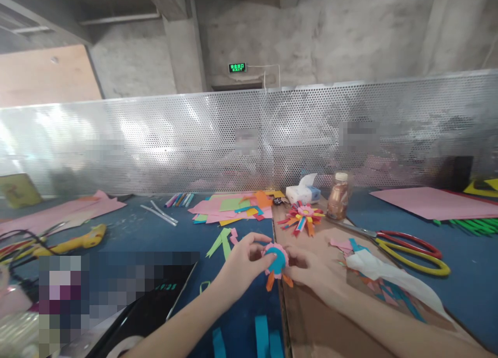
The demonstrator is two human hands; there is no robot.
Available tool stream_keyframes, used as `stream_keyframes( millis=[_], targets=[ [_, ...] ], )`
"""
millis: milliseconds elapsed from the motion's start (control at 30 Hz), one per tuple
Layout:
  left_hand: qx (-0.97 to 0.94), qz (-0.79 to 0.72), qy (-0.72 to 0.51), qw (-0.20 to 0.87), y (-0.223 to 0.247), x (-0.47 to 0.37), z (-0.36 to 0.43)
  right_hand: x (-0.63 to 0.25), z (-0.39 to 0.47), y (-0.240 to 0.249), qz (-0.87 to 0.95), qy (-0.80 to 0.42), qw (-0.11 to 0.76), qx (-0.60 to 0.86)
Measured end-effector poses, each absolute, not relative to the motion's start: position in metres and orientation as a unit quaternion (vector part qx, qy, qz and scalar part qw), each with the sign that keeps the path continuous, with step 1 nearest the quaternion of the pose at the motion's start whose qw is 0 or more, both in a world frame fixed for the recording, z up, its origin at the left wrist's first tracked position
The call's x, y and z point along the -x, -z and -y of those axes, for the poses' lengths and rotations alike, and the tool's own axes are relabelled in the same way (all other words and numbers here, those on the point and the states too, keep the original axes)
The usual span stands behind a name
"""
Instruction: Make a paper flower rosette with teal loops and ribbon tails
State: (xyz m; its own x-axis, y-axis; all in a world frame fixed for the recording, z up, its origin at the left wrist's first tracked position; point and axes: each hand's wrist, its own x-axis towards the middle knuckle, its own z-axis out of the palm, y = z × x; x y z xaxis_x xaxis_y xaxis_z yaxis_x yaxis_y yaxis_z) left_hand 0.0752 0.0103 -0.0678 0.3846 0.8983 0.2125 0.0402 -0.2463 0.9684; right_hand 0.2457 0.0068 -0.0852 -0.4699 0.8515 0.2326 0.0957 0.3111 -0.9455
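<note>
Between my two hands is a small paper rosette (276, 259) with a blue round centre, a frilled pink edge and two orange strips hanging below. My left hand (249, 257) grips its left side, the thumb lying on the blue disc. At its right edge, the fingers of my right hand (305, 267) are bent and close on the rim; their tips are partly hidden. Blue paper strips (262, 337) lie below on the blue table (241, 316). Light green strips (222, 241) are left of my left hand. A finished-looking multicoloured paper flower (303, 218) sits beyond my hands on the cardboard (322, 321).
Scissors (412, 251) with red and yellow handles lie right, beside paper scraps and a crumpled tissue (389, 275). A bottle (338, 198) and tissue pack (303, 193) stand behind. Coloured sheets (229, 210), markers (179, 200), glue sticks (160, 214) and a yellow glue gun (73, 242) lie left.
</note>
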Motion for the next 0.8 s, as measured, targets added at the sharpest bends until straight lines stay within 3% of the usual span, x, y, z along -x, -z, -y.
stream_keyframes(
  millis=[800],
  targets=[
    [-0.665, -0.359, -0.418, 0.504, 0.0668, -0.0749, -0.0091, -0.2457, -0.0055, 0.0865, 0.679, -0.511, 0.397, 0.346]
  ],
)
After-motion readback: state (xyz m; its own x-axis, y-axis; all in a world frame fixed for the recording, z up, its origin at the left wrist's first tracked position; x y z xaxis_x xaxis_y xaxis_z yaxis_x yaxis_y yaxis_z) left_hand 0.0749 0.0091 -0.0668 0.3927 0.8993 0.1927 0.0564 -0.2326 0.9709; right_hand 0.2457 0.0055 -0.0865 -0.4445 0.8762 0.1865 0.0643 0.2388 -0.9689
